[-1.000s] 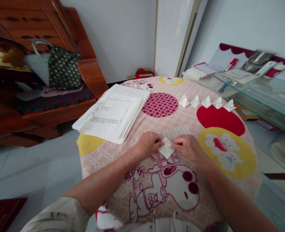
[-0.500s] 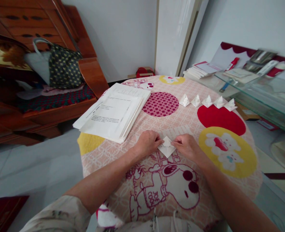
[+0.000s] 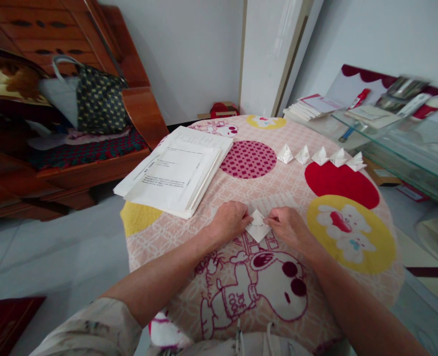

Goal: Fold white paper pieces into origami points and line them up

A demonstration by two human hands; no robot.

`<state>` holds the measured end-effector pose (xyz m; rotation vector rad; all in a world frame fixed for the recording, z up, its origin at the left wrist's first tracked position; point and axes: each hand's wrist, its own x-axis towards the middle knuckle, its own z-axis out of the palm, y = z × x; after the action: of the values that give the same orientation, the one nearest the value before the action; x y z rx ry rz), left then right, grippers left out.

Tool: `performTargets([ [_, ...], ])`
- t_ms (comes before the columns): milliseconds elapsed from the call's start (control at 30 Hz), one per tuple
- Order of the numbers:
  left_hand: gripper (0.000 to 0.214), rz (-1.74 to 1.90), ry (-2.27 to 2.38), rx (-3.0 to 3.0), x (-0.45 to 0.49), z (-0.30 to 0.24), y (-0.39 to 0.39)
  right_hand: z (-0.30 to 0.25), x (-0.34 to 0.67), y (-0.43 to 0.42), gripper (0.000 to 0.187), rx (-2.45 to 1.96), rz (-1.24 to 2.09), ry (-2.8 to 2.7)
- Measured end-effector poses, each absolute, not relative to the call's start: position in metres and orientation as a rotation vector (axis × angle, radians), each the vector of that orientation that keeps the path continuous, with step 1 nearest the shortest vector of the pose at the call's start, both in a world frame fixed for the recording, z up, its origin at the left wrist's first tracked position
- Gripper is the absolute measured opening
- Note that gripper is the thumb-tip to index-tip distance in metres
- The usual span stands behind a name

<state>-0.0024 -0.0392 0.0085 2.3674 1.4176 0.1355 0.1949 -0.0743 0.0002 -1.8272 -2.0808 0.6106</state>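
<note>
A small folded white paper piece (image 3: pixel 258 226) lies on the round table's patterned cloth (image 3: pixel 263 198). My left hand (image 3: pixel 230 221) pinches its left edge with closed fingers. My right hand (image 3: pixel 287 225) pinches its right edge, fingers curled too. Several finished folded paper shapes (image 3: pixel 319 156) stand in a row at the far right of the table. A stack of printed white sheets (image 3: pixel 177 170) rests at the table's left side.
A wooden bench (image 3: pixel 77 148) with a dotted dark bag (image 3: pixel 98 101) stands at left. A glass shelf (image 3: pixel 400 138) holding booklets, a pen and tins runs along the right. A white panel leans on the far wall. Grey floor tiles surround the table.
My hands have stayed on the paper piece, with only small finger shifts; the view has drifted slightly.
</note>
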Motion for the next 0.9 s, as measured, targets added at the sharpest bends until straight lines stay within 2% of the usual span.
performTargets([
  [700,0.024,0.078,1.443,2.401,0.0006,0.0045,-0.0411,0.0032,0.1928,-0.0733,0.034,-1.897,0.632,-2.056],
  [800,0.014,0.214,1.332,2.46,0.0006,0.0043,-0.0424,0.0008,0.1926,-0.0731,0.032,-1.908,0.614,-2.06],
  [900,0.018,0.442,1.025,2.568,0.0008,0.0022,-0.043,-0.0023,0.1926,-0.0723,0.03,-1.894,0.59,-2.063],
])
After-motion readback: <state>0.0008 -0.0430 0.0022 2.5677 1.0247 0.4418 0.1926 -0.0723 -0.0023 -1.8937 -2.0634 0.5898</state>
